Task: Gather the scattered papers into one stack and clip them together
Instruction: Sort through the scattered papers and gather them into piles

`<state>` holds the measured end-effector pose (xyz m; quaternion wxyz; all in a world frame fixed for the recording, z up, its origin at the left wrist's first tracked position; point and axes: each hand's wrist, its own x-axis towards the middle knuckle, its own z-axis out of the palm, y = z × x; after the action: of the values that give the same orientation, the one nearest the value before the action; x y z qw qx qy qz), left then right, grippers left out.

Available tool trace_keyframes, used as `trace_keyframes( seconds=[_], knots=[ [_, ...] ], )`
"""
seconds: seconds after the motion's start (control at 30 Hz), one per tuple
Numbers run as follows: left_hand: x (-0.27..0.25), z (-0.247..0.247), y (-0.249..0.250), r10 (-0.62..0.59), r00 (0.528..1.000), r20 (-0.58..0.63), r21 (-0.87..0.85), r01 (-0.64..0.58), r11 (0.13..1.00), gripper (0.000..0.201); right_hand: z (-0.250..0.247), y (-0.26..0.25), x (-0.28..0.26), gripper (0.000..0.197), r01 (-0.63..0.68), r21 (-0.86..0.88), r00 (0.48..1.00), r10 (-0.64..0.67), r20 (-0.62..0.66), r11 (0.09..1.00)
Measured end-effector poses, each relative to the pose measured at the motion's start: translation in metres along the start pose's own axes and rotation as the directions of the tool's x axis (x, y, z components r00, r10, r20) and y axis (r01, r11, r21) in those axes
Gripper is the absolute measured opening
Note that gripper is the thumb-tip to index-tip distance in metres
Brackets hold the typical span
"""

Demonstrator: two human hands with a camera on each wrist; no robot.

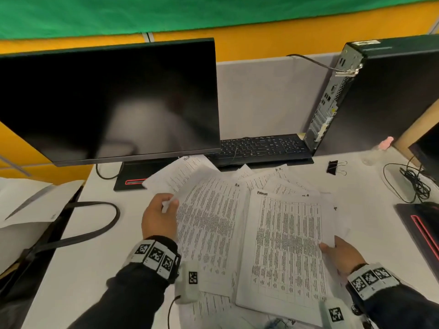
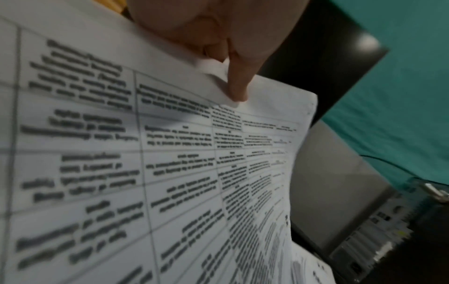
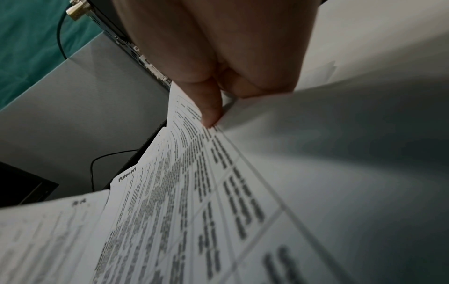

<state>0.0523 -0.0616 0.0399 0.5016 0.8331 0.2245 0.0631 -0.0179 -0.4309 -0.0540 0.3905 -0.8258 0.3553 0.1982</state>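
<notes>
Loosely, left hand (image 1: 158, 216) pinching thin printed papers (image 1: 209, 224); right hand (image 1: 342, 254) gripping flat gridded sheet (image 1: 287, 248), metal binder clip (image 1: 332, 167) apart.

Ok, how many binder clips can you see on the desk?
1. A black binder clip lies on the desk, beyond the papers' right end, just right of the keyboard. Papers could hide others.

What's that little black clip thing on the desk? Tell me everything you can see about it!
The binder clip is small, with a black body and two thin silvery wire handles that point right. It looks like metal. It lies on the white desk, just right of the keyboard and in front of the computer tower. Nothing holds it: neither hand nor any paper touches it. It clips nothing yet.
</notes>
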Motion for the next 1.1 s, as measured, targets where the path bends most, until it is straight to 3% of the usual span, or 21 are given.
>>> trace_keyframes(
  seconds=[0.17, 0.3, 0.4, 0.5, 0.67, 0.83, 0.9, 0.97, 1.1],
  knots=[
    [0.006, -0.024, 0.043, 0.228, 0.973, -0.020, 0.062, -0.226, 0.972, 0.012, 0.000, -0.006, -0.006, 0.052, -0.006, -0.044, 1.000, 0.007, 0.019, 0.999],
    [-0.001, -0.040, 0.063, 0.309, 0.948, -0.083, -0.064, -0.314, 0.947, 0.023, -0.001, -0.008, -0.009, 0.052, -0.010, -0.064, 1.000, 0.011, 0.015, 0.998],
    [-0.010, -0.049, 0.078, 0.339, 0.933, -0.118, -0.308, -0.359, 0.881, 0.044, -0.001, -0.009, -0.011, 0.051, -0.009, -0.083, 1.000, 0.009, 0.005, 0.996],
    [-0.014, -0.055, 0.089, 0.380, 0.921, -0.087, -0.333, -0.386, 0.860, 0.055, -0.004, -0.015, -0.015, 0.056, -0.007, -0.092, 1.000, 0.010, 0.028, 0.996],
    [-0.014, -0.039, 0.083, 0.235, 0.961, 0.144, -0.300, -0.184, 0.936, 0.043, -0.017, -0.028, -0.015, 0.045, 0.086, -0.081, 0.996, -0.082, 0.044, 0.993],
    [-0.024, 0.001, 0.059, -0.027, 0.946, 0.323, -0.262, 0.117, 0.958, 0.026, -0.033, -0.061, -0.032, 0.024, 0.215, 0.298, 0.969, -0.242, 0.056, 0.930],
    [-0.026, 0.015, 0.052, -0.114, 0.937, 0.329, -0.268, 0.208, 0.941, 0.017, -0.033, -0.073, -0.041, 0.033, 0.277, 0.382, 0.944, -0.324, 0.064, 0.882],
    [-0.026, 0.024, 0.050, -0.170, 0.936, 0.310, -0.292, 0.263, 0.919, 0.022, -0.031, -0.081, -0.049, 0.047, 0.283, 0.472, 0.924, -0.370, 0.101, 0.835],
    [-0.030, 0.032, 0.055, -0.198, 0.931, 0.308, -0.294, 0.291, 0.910, 0.050, -0.023, -0.101, -0.070, 0.023, 0.287, 0.544, 0.910, -0.402, 0.102, 0.789]
  ],
)
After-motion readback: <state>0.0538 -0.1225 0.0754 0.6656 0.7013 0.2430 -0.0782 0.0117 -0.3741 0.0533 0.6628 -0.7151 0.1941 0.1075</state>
